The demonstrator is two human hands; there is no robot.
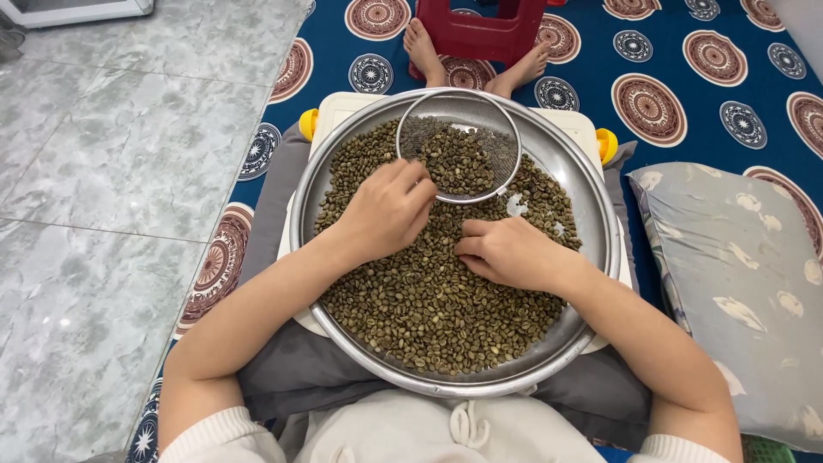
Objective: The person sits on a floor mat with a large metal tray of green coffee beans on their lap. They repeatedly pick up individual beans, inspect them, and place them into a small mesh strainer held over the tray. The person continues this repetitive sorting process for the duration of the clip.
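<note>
Seen from a single head-worn camera, looking steeply down over the wearer's own lap. Pointed forward and down, toward the bare feet (476, 60) and red stool (484, 30) at the top edge of frame. Held close: round steel tray (591, 214) filling the centre, its near rim almost against the waist at the bottom edge, its far rim short of the stool. Both forearms entering from the bottom corners, left hand (386, 210) and right hand (506, 253) near mid-frame. Grey tiled floor (111, 171) along the left, patterned blue mat (677, 77) across the top right, grey pillow (737, 283) at the right edge. No second view.
</note>
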